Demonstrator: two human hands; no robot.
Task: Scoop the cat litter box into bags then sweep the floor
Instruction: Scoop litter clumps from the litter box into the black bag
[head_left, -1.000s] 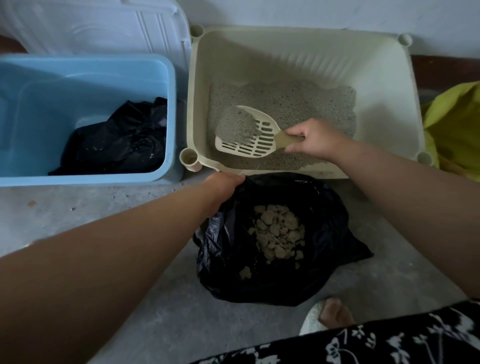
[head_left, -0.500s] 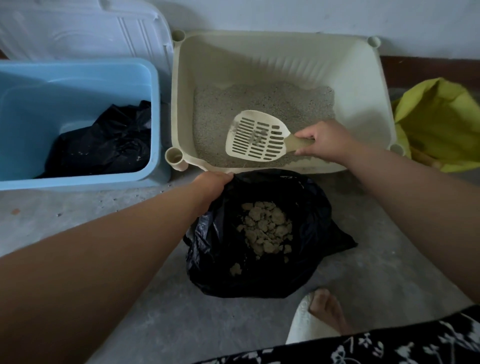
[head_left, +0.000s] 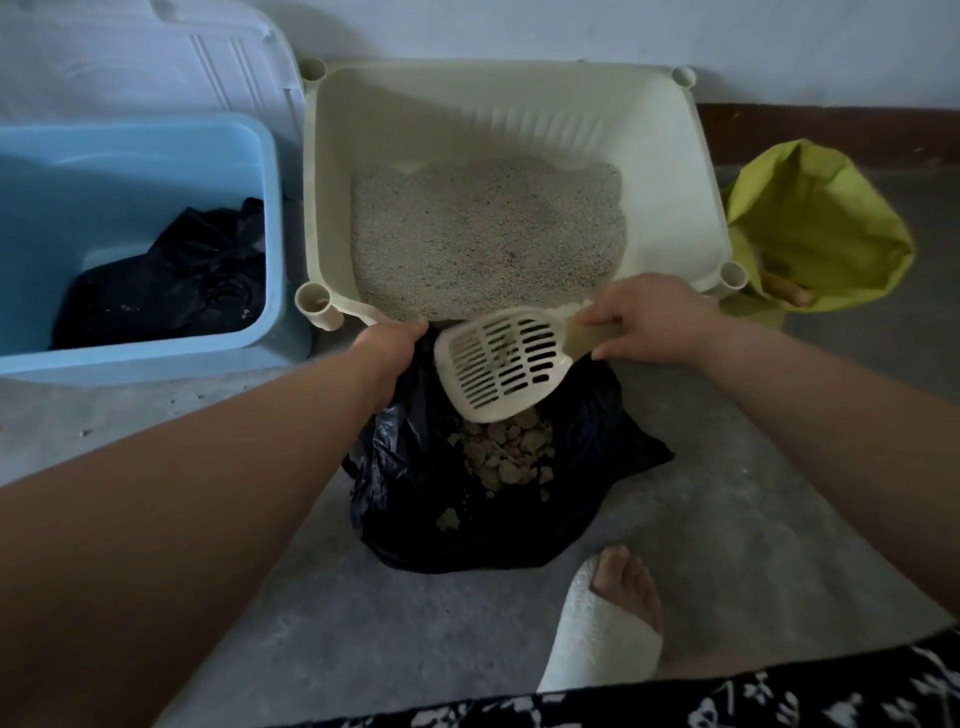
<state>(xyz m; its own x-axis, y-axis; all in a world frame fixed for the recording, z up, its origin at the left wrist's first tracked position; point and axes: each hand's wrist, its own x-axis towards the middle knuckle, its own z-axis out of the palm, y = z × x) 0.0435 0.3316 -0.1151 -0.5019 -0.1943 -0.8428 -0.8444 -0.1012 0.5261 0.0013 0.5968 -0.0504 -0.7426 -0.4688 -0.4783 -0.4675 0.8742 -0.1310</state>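
Observation:
A cream litter box (head_left: 670, 171) stands against the wall with grey litter (head_left: 483, 234) spread over its floor. In front of it a black plastic bag (head_left: 587, 452) lies open on the concrete floor, with beige clumps (head_left: 509, 452) inside. My left hand (head_left: 389, 348) grips the bag's far left rim. My right hand (head_left: 649, 322) holds the handle of a cream slotted scoop (head_left: 498, 364), tilted down over the bag's mouth. The scoop is almost bare.
A light blue tub (head_left: 130, 150) at the left holds another black bag (head_left: 171, 280), with a white lid (head_left: 156, 57) behind it. A yellow-green bag (head_left: 815, 228) sits right of the litter box. My foot in a white slipper (head_left: 602, 629) rests on the grey floor (head_left: 727, 545).
My right hand lifted the scoop out of the litter, the loose litter sifted through, and the scoop came toward me, now tipped over the black bag. My left hand kept its hold on the rim.

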